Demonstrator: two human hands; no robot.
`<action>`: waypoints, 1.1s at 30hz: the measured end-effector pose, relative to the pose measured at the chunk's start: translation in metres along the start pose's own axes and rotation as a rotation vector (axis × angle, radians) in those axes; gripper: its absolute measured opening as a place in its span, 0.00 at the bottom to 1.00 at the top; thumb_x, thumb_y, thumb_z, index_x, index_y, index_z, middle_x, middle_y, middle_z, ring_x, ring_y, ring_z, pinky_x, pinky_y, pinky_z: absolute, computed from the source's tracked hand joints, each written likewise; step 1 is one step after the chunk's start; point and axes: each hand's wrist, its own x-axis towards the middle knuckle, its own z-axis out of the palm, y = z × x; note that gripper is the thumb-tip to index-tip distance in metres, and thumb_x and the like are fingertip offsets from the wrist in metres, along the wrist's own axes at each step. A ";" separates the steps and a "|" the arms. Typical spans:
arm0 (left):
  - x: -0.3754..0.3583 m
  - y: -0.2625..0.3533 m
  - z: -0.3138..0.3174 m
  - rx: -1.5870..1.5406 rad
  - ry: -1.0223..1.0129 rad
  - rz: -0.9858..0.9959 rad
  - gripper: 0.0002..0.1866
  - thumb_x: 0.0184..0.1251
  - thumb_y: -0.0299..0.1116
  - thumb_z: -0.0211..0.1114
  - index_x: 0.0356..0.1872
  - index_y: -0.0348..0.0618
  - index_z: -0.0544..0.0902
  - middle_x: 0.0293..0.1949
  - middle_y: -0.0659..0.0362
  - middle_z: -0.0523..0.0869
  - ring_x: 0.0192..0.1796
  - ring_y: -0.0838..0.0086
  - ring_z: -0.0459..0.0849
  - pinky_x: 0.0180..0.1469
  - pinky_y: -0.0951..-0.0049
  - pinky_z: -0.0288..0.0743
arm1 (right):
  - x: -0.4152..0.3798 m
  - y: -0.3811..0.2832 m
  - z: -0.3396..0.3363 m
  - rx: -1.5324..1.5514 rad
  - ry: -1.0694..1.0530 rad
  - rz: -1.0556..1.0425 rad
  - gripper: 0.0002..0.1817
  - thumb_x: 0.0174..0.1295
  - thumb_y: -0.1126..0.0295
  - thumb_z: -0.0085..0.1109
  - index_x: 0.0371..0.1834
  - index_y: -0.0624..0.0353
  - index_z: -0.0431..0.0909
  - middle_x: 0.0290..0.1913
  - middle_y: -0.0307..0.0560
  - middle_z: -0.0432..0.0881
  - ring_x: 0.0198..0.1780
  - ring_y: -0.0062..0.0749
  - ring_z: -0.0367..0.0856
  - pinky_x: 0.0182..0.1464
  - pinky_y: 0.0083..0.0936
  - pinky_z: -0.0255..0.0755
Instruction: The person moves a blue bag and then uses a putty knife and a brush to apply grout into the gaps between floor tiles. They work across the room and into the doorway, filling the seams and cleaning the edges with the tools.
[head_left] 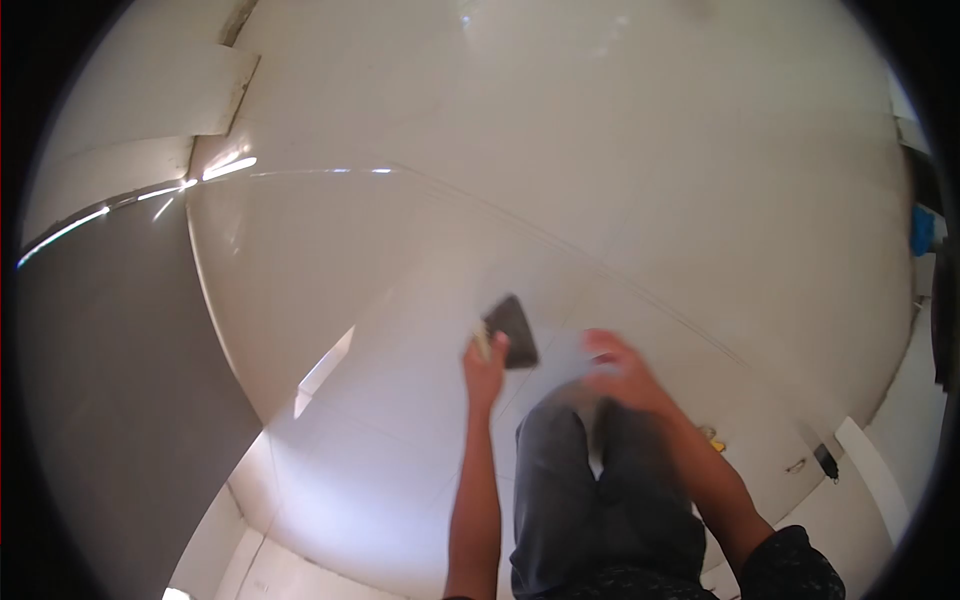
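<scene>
My left hand (483,372) is closed around the pale handle or edge of a dark, flat, roughly four-sided tool (514,335). It looks like a wide scraper, but blur hides its exact kind. The tool is held over the pale floor (400,270), in front of my knees. To its right, my right hand (622,375) is smeared by motion near my right knee. Its thumb and fingers look apart, and I make out nothing held between them. My legs in dark grey trousers (560,480) are bent below both hands.
A large grey panel (110,350) stands at the left, with bright light along its top edge. Small yellow items (714,440) and a black object (826,461) lie on the floor at right, near a white strip (872,475). Something blue (922,232) shows at the far right.
</scene>
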 end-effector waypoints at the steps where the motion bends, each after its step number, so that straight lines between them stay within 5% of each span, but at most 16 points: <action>1: 0.023 0.000 -0.020 0.098 0.086 0.070 0.18 0.61 0.42 0.62 0.34 0.33 0.77 0.27 0.55 0.78 0.31 0.71 0.73 0.36 0.68 0.69 | -0.022 0.021 -0.023 -0.054 0.311 0.184 0.19 0.53 0.73 0.60 0.49 0.60 0.74 0.47 0.44 0.75 0.47 0.28 0.74 0.48 0.25 0.71; 2: 0.050 -0.007 -0.046 0.255 0.192 0.201 0.18 0.59 0.41 0.63 0.34 0.32 0.76 0.28 0.52 0.78 0.31 0.67 0.74 0.37 0.66 0.69 | -0.053 0.066 -0.058 -0.163 0.581 0.453 0.14 0.54 0.73 0.59 0.45 0.61 0.74 0.41 0.43 0.76 0.41 0.25 0.75 0.45 0.23 0.71; 4: 0.100 0.002 -0.090 0.440 0.387 0.376 0.19 0.55 0.42 0.65 0.32 0.32 0.76 0.28 0.49 0.79 0.31 0.61 0.76 0.37 0.64 0.70 | -0.163 0.181 -0.128 -0.487 0.984 0.483 0.10 0.55 0.74 0.56 0.41 0.60 0.75 0.38 0.44 0.77 0.38 0.27 0.74 0.41 0.25 0.70; 5: 0.121 0.009 -0.107 0.477 0.383 0.327 0.18 0.53 0.41 0.67 0.33 0.33 0.76 0.29 0.49 0.79 0.32 0.59 0.77 0.38 0.61 0.70 | -0.243 0.255 -0.176 -0.174 0.964 0.913 0.18 0.54 0.64 0.60 0.46 0.60 0.73 0.40 0.46 0.75 0.39 0.31 0.73 0.39 0.27 0.69; 6: 0.138 0.018 -0.116 0.512 0.369 0.385 0.18 0.52 0.40 0.68 0.33 0.34 0.77 0.28 0.50 0.80 0.32 0.60 0.78 0.38 0.62 0.71 | -0.263 0.211 -0.169 0.318 1.049 1.168 0.36 0.50 0.47 0.61 0.57 0.59 0.65 0.43 0.47 0.73 0.44 0.34 0.72 0.46 0.31 0.68; 8: 0.155 0.038 -0.107 0.527 0.303 0.449 0.19 0.49 0.39 0.71 0.33 0.34 0.77 0.29 0.51 0.81 0.32 0.61 0.79 0.38 0.65 0.72 | -0.324 0.206 -0.176 0.468 0.972 1.597 0.55 0.41 0.35 0.62 0.65 0.63 0.52 0.57 0.54 0.60 0.52 0.48 0.64 0.49 0.50 0.65; 9: 0.161 0.048 -0.095 0.501 0.259 0.465 0.19 0.48 0.39 0.72 0.33 0.35 0.78 0.29 0.52 0.82 0.32 0.62 0.80 0.38 0.66 0.73 | -0.337 0.210 -0.173 0.472 0.975 1.602 0.55 0.41 0.35 0.62 0.65 0.63 0.52 0.57 0.54 0.60 0.52 0.48 0.64 0.49 0.50 0.65; 12: 0.167 0.065 -0.049 0.453 0.177 0.539 0.20 0.47 0.39 0.73 0.34 0.35 0.78 0.31 0.51 0.83 0.33 0.62 0.81 0.39 0.67 0.74 | -0.376 0.242 -0.168 0.773 1.086 1.352 0.62 0.37 0.31 0.63 0.69 0.57 0.44 0.63 0.58 0.51 0.61 0.52 0.58 0.56 0.55 0.61; 17: 0.125 0.053 0.045 0.567 -0.094 0.731 0.18 0.49 0.39 0.71 0.33 0.37 0.76 0.27 0.48 0.81 0.30 0.56 0.81 0.35 0.64 0.74 | -0.368 0.245 -0.137 0.710 1.069 1.251 0.61 0.36 0.30 0.64 0.69 0.50 0.46 0.64 0.56 0.51 0.62 0.49 0.56 0.57 0.50 0.62; 21: 0.118 0.057 0.025 0.586 -0.080 0.645 0.18 0.49 0.37 0.72 0.35 0.35 0.77 0.29 0.50 0.83 0.29 0.65 0.82 0.33 0.68 0.75 | -0.375 0.262 -0.126 0.760 1.115 1.104 0.56 0.39 0.35 0.66 0.68 0.50 0.49 0.66 0.52 0.49 0.62 0.45 0.55 0.57 0.44 0.63; 23: 0.123 0.060 0.002 0.363 0.095 0.529 0.17 0.50 0.36 0.71 0.34 0.34 0.77 0.29 0.50 0.83 0.30 0.67 0.81 0.34 0.69 0.75 | -0.370 0.272 -0.128 0.770 1.162 1.118 0.49 0.43 0.38 0.66 0.65 0.50 0.57 0.65 0.50 0.55 0.61 0.41 0.59 0.56 0.41 0.64; 26: 0.116 0.039 0.022 0.451 0.120 0.610 0.18 0.50 0.37 0.71 0.33 0.33 0.77 0.28 0.49 0.82 0.31 0.67 0.80 0.34 0.69 0.74 | -0.341 0.257 -0.131 0.870 0.949 0.824 0.38 0.51 0.43 0.63 0.60 0.52 0.64 0.59 0.46 0.68 0.57 0.34 0.69 0.55 0.35 0.67; 28: 0.085 0.041 0.059 0.609 -0.079 0.585 0.20 0.49 0.39 0.72 0.33 0.33 0.77 0.27 0.49 0.81 0.30 0.64 0.80 0.34 0.68 0.74 | -0.301 0.227 -0.132 0.908 0.925 0.606 0.25 0.60 0.50 0.55 0.55 0.53 0.70 0.46 0.40 0.79 0.46 0.27 0.78 0.50 0.26 0.72; 29: 0.071 0.047 0.069 0.620 -0.183 0.499 0.20 0.49 0.40 0.72 0.33 0.33 0.77 0.27 0.49 0.81 0.30 0.62 0.79 0.34 0.67 0.74 | -0.285 0.214 -0.134 0.911 0.921 0.599 0.25 0.60 0.50 0.55 0.55 0.53 0.70 0.46 0.40 0.79 0.46 0.27 0.78 0.50 0.26 0.72; 31: 0.104 0.037 0.045 0.634 -0.098 0.706 0.19 0.50 0.39 0.70 0.35 0.34 0.76 0.27 0.48 0.82 0.29 0.58 0.82 0.31 0.64 0.75 | -0.257 0.187 -0.144 0.962 0.847 0.414 0.23 0.61 0.58 0.56 0.56 0.58 0.68 0.48 0.42 0.78 0.48 0.31 0.78 0.48 0.29 0.74; 33: 0.102 0.051 0.026 0.323 0.021 0.596 0.15 0.49 0.32 0.71 0.33 0.35 0.76 0.28 0.48 0.83 0.28 0.60 0.84 0.29 0.65 0.76 | -0.238 0.158 -0.155 0.987 0.825 0.318 0.22 0.62 0.59 0.56 0.55 0.58 0.68 0.47 0.42 0.78 0.47 0.30 0.79 0.48 0.29 0.74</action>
